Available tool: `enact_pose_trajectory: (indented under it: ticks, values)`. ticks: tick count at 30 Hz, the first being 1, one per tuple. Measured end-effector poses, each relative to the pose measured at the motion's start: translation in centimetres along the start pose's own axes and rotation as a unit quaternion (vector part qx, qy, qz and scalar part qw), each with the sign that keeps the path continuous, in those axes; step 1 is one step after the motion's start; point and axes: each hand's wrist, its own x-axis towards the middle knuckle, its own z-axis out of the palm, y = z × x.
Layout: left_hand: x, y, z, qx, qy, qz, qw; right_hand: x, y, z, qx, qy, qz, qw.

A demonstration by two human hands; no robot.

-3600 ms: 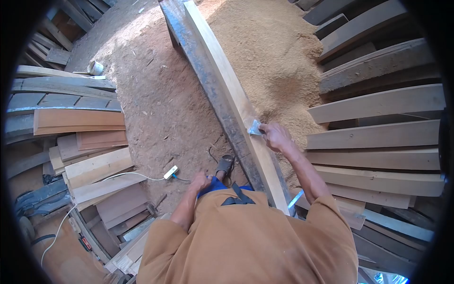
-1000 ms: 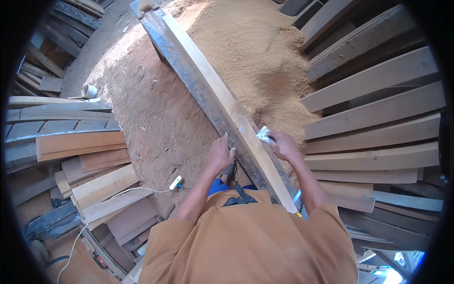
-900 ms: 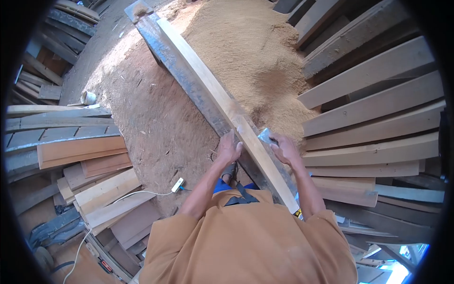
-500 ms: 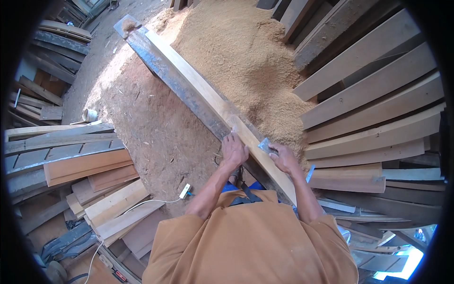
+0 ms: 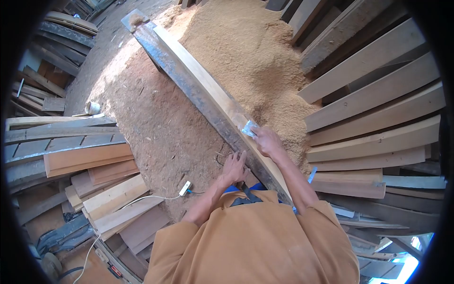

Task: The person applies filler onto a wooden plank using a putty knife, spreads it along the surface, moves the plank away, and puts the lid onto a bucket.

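A long pale wooden board [image 5: 201, 73] lies along a dark, worn bench [image 5: 177, 75] that runs from upper left down to my body. My right hand [image 5: 268, 143] is closed on a small whitish-blue scraper-like tool [image 5: 249, 128], whose flat end meets the board's top face. Beside a lighter smeared patch on the board is where the tool rests. My left hand [image 5: 235, 168] is at the bench's left edge, fingers apart, with nothing seen in it.
Sawdust [image 5: 236, 42] is heaped right of the bench. Stacked planks [image 5: 373, 120] fan out on the right, more boards [image 5: 90, 158] on the left. A white power socket [image 5: 185, 188] with a cable lies on the dirt floor, farther off a white cup [image 5: 92, 108].
My left hand has drawn back from the board toward the bench's left edge, its fingers spreading. My right hand has moved up and left, bringing the tool onto the board's face.
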Motion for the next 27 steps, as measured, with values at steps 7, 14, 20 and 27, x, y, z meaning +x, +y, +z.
enact_pose_trajectory:
  ticks: [7,14,20,27]
  values:
    - [-2.0,-3.9,1.1,-0.003,-0.058,-0.077,0.995,0.1,-1.4,1.0,-0.061,-0.058,0.035,0.996]
    - [0.8,-6.5,-2.7,0.027,0.117,0.008,0.993,-6.5,1.0,-1.9,-0.044,-0.101,0.091,0.990]
    - [4.8,-2.4,-6.4,0.143,0.129,0.087,0.977,-12.3,4.8,0.1,0.116,0.017,0.152,0.981]
    - [3.4,2.5,0.7,0.245,0.023,0.242,0.939,-18.0,7.4,0.7,0.223,0.123,0.187,0.949]
